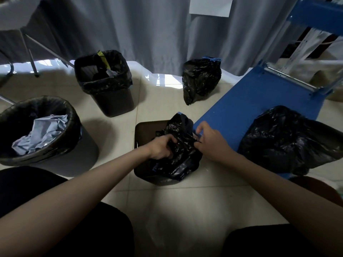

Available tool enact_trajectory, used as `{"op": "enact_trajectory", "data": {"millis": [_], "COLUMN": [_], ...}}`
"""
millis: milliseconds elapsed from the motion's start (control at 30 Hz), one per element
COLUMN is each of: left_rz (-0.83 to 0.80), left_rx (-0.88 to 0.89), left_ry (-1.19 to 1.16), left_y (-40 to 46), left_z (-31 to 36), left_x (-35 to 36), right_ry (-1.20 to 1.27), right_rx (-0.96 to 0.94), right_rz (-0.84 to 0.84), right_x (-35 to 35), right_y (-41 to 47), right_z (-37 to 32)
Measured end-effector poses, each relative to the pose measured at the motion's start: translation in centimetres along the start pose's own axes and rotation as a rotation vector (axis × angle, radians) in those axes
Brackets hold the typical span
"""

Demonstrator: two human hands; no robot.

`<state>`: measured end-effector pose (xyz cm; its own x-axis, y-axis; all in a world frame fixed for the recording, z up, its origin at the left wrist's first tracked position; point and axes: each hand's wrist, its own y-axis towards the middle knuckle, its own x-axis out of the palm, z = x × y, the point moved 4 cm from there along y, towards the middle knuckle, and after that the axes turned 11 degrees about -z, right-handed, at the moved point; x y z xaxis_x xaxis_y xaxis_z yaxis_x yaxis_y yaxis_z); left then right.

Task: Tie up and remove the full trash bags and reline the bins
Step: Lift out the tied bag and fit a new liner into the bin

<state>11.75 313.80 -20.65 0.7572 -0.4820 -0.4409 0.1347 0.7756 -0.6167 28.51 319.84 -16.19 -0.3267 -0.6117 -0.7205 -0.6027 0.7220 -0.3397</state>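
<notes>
Over the small brown bin on the floor, a black bag is gripped by both hands: left hand bunching it, right hand pinching its right edge.

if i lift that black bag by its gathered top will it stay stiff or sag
Probably sags: the bag is thin, crinkled film, bunched where the left hand and right hand grip it. Likely light, since the bins show mostly crumpled paper. The glossy plastic may be slippery.

1. I count three bins: round one near left, square one far left, brown one centre.
2. Three loose black bags: centre, far, right.
3. Two hands: left, right.
</notes>
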Motion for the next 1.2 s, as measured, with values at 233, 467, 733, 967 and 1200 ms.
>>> {"op": "enact_trajectory", "data": {"millis": [233, 467, 733, 967, 1200], "left_rz": [0.261, 0.278, 0.091, 0.460, 0.372], "left_rx": [0.175, -0.026, -0.498, -0.080, 0.133], "left_ry": [-0.078, 0.467, 0.741, 0.302, 0.178], "left_y": [-1.9, -3.9, -5.3, -3.1, 0.4], "left_z": [2.3, 0.9, -2.3, 0.3, 0.5], "left_x": [-4.0, -8.0, -8.6, -8.6, -7.2], "right_ry": [-0.071, -0.430, -0.474, -0.248, -0.256], "right_rx": [-0.242, 0.008, 0.217, -0.025, -0.320], "right_rz": [0.280, 0.102, -0.191, -0.128, -0.242], "right_x": [-1.7, -2.3, -1.1, -0.8, 1.1], "right_y": [-1.3, -0.5, -0.3, 0.3, 0.0], "right_z": [-2.7, -0.8, 1.3, -0.9, -3.2]}}
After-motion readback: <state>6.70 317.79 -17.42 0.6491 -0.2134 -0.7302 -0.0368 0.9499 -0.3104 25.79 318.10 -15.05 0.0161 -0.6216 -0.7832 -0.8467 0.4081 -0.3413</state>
